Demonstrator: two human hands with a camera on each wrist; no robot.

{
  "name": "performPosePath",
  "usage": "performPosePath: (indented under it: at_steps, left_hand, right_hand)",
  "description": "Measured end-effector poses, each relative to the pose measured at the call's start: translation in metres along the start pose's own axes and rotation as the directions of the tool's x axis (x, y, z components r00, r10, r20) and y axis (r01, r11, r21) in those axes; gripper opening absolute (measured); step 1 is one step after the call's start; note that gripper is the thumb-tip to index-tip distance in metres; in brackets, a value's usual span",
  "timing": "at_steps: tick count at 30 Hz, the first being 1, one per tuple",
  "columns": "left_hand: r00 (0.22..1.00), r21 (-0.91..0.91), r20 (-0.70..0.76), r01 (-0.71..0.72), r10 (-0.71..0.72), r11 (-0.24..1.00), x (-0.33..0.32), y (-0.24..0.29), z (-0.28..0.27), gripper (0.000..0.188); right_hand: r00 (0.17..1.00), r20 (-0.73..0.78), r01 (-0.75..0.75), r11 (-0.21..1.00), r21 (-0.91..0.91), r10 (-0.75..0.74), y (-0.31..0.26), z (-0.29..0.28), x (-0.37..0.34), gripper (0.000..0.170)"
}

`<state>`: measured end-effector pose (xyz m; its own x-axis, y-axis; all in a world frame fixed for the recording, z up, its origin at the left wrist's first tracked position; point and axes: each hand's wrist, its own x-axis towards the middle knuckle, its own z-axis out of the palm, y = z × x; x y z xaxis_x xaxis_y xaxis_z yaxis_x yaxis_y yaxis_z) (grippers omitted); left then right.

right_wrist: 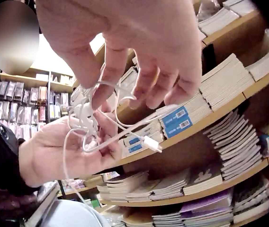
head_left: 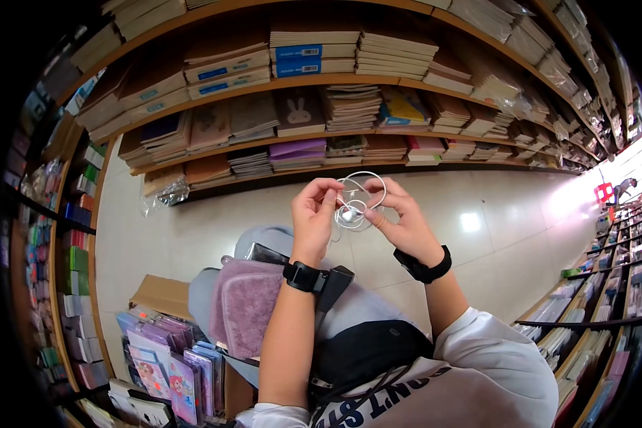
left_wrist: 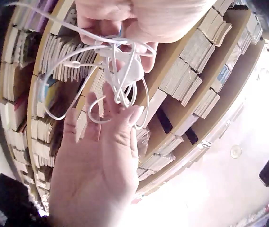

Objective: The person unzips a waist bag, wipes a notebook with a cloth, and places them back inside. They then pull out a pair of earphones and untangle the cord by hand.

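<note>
A white cable (head_left: 351, 211) lies in tangled loops between both hands, held up in front of the body. My left hand (head_left: 314, 217) pinches the loops from the left between thumb and fingers. My right hand (head_left: 406, 220) pinches the same bundle from the right with thumb and index finger, its other fingers spread. In the left wrist view a smooth white piece (left_wrist: 127, 71) sits inside the coils. A small white plug (right_wrist: 152, 144) dangles on its strand in the right wrist view, and another length of cable hangs downward.
Shelves (head_left: 264, 85) stacked with notebooks stand ahead, above a pale tiled floor (head_left: 492, 207). A purple plush bag (head_left: 246, 307) rests at the lap. Lower left, a cardboard box (head_left: 162, 296) adjoins packaged stationery (head_left: 182, 371). More shelving (head_left: 606, 307) runs along the right.
</note>
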<state>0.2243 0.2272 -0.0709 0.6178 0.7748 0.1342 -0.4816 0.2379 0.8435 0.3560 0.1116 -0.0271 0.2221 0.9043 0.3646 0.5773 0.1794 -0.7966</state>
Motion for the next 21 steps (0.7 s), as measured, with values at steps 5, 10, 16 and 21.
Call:
performPosePath:
  at_steps: [5, 10, 16, 21]
  left_hand:
    - [0.997, 0.065, -0.079, 0.004, 0.002, 0.998, 0.001, 0.000, -0.001, 0.008]
    - [1.000, 0.083, -0.028, 0.004, -0.002, 0.997, 0.000, 0.000, 0.001, 0.010]
    - [1.000, 0.079, 0.022, 0.018, -0.020, 0.997, -0.001, 0.000, 0.004, 0.011]
    - [0.995, 0.155, 0.042, 0.080, -0.087, 0.985, -0.002, 0.003, 0.005, 0.012]
  right_hand:
    - [0.959, -0.278, -0.010, 0.984, 0.177, 0.060, -0.003, -0.004, -0.002, 0.007]
    - [0.977, -0.084, -0.019, 0.476, 0.879, 0.194, -0.006, -0.016, -0.001, 0.021]
    - [0.921, 0.173, -0.386, 0.760, 0.522, 0.349, -0.021, -0.023, -0.001, 0.029]
    - [0.958, 0.123, -0.277, 0.735, 0.619, 0.258, -0.014, -0.031, -0.007, 0.026]
